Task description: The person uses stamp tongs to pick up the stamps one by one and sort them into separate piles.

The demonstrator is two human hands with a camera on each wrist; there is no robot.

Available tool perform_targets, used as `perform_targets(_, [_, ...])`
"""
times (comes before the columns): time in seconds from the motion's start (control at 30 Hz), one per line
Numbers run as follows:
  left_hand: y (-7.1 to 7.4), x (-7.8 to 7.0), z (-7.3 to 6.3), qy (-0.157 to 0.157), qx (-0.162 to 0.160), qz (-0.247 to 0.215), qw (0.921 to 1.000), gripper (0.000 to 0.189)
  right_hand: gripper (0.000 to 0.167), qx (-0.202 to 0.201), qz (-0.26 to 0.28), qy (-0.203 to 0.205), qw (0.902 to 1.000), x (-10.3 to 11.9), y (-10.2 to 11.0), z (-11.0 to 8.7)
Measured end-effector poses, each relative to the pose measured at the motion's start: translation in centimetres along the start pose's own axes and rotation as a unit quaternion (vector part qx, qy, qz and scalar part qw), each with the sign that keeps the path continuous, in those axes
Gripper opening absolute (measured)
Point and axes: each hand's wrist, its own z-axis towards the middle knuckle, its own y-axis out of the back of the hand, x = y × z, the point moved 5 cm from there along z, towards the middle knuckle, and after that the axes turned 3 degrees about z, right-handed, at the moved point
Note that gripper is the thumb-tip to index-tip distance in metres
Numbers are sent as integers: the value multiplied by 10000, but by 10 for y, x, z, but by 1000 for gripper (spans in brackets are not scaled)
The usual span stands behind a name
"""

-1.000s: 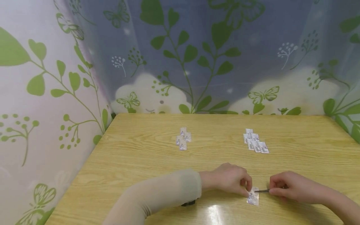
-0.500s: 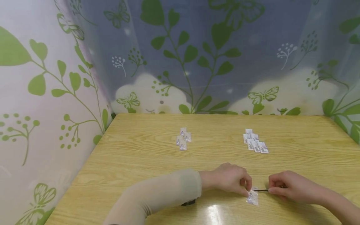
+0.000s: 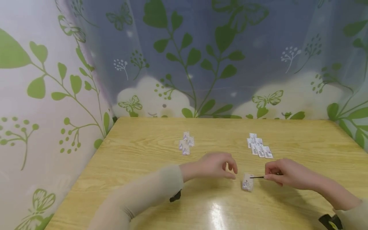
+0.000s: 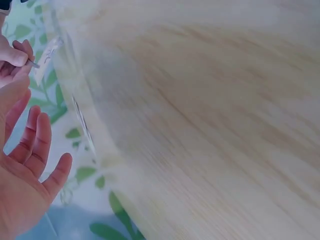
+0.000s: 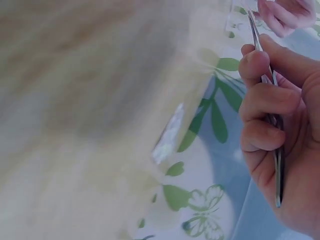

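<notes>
My right hand [image 3: 290, 172] holds slim metal tweezers [image 5: 279, 172], fingers curled round the shaft in the right wrist view. In the head view, the tweezers' tips overlap the top of a small, clear-looking printed packet [image 3: 247, 185], which hangs in front of the hands. My left hand [image 3: 217, 165] is just left of the packet, apart from it, with fingers loosely bent and nothing in them. The left wrist view shows the left hand [image 4: 30, 160] with fingers spread and the packet [image 4: 46, 60] beyond, at the tweezers' tip.
On the wood-grain table [image 3: 143, 198], several clear packets [image 3: 186, 143] lie overlapped at the back middle. Several whiter packets [image 3: 259, 147] lie overlapped at the back right. A patterned cloth [image 3: 172, 64] stands behind the table.
My left hand has let go of the packet and moved left and away from me. The right hand has moved the same way, carrying the packet in the tweezers up and left.
</notes>
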Motion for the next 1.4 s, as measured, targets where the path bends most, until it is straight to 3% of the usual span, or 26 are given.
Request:
perform_targets(0.2, [14,24,-29,113,-391,-262,9988,12,16,0,-136,-84,9999,10,7,30])
perform_targets(0.47, [22,58,-69,431,-770,-613,9942,9,17,-39,-311,-164,9994,11,10,70])
perform_targets(0.77, [35,76,-97,618,-1062,-597,9906,10,21,-54,-357,-206,9991,7,9,104])
perform_targets(0.97, [50,95,-124,640,-1489,-640,9847,10,21,-30,-471,-196,9987,4,2,134])
perform_targets(1.2, [64,114,-156,1021,-1810,-629,9761,12,18,101,-769,-117,9969,4,-13,174])
perform_targets(1.4, [67,127,-177,1298,-1989,-582,9696,12,20,134,-971,-31,9952,5,-17,197])
